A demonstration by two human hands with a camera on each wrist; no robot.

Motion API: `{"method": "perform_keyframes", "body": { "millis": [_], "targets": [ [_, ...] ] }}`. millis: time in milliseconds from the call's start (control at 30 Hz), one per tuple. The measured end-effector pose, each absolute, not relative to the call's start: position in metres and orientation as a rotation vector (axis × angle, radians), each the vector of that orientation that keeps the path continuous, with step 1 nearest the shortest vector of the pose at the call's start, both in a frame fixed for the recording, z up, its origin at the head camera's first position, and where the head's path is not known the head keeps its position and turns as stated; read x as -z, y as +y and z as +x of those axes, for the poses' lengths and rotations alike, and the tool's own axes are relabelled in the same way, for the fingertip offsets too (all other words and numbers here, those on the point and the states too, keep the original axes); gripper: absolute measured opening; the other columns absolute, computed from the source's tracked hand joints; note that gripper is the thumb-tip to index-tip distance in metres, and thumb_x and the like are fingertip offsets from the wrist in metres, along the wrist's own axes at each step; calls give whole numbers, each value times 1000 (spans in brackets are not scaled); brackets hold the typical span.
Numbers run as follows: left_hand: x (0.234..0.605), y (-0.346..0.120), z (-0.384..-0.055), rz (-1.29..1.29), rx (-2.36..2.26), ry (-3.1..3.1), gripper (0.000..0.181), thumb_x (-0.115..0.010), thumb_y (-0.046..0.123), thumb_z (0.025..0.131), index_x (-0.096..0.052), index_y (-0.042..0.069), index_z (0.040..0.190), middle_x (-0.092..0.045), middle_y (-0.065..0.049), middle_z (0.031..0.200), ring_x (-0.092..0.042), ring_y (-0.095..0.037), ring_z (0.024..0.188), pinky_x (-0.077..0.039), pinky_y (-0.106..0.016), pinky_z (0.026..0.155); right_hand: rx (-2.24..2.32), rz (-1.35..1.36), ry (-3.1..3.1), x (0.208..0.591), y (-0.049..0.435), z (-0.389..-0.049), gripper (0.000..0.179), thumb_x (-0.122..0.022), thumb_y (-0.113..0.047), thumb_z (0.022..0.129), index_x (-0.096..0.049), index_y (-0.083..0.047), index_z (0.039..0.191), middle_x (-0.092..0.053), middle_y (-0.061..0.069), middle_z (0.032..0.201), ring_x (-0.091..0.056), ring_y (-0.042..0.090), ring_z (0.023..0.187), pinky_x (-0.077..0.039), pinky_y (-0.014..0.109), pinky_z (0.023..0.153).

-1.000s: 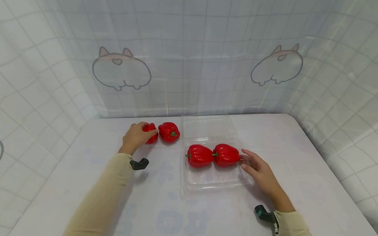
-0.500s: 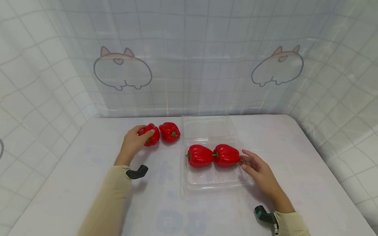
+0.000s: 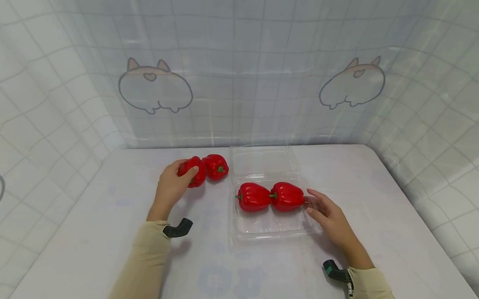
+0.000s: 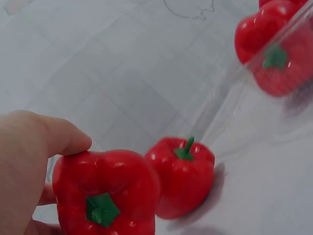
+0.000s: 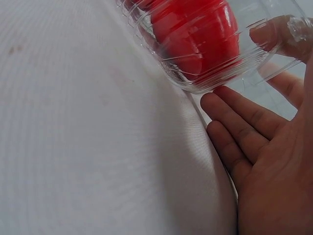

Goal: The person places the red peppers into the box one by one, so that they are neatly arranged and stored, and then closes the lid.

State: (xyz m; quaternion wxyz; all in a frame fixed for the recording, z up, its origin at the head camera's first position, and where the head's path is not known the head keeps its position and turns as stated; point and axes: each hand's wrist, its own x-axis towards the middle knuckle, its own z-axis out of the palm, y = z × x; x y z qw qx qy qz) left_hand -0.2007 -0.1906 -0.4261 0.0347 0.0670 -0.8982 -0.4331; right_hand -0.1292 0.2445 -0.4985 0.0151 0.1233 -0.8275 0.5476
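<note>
My left hand [image 3: 172,186] grips a red bell pepper [image 3: 196,173] with a green stem, thumb on one side and fingers on the other. Just behind it, a second bell pepper [image 4: 183,176] rests on the table. Two more bell peppers [image 3: 253,197] [image 3: 288,197] lie side by side in an open clear plastic container [image 3: 268,224], stems pointing left. At the container's right edge, my right hand [image 3: 334,225] holds the rim. Its thumb [image 5: 281,36] shows through the plastic, while the other fingers [image 5: 239,122] lie outside, below the rim.
The container's transparent lid [image 3: 263,163] is folded back toward the rear wall. A white cloth covers the table [image 3: 218,260]. Gridded curtains [image 3: 250,78] with animal drawings stand at the back and sides. Each wrist carries a dark camera mount [image 3: 177,228].
My left hand has drawn the bell pepper slightly right and toward me, turning it so more of it shows. The right hand and the container have stayed in place.
</note>
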Motion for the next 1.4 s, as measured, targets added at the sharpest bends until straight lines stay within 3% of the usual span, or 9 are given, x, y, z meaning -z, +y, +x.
{"method": "perform_keyframes", "body": {
  "millis": [333, 1000, 1400],
  "targets": [
    [422, -163, -176, 89, 1279, -2741, 63, -68, 39, 94, -48, 12, 147, -52, -14, 138, -50, -36, 125, -55, -53, 89, -1684, 371, -2601, 494, 244, -127, 56, -62, -15, 100, -41, -12, 152, -53, 18, 144, -54, 35, 129, -50, 38, 97],
    [428, -129, -152, -156, 1448, -2695, 56, -72, 41, 90, -56, 27, 142, -54, -2, 140, -51, -27, 124, -57, -47, 87, -1697, 369, -2599, 494, 243, -128, 56, -62, -16, 100, -41, -12, 152, -54, 19, 143, -55, 35, 128, -50, 37, 97],
    [427, -118, -147, -206, 1448, -2681, 55, -73, 38, 90, -56, 24, 141, -55, -3, 140, -53, -26, 122, -57, -43, 87, -1690, 371, -2598, 496, 244, -129, 57, -61, -15, 100, -40, -13, 153, -54, 19, 143, -55, 36, 128, -50, 42, 97]
  ]
}}
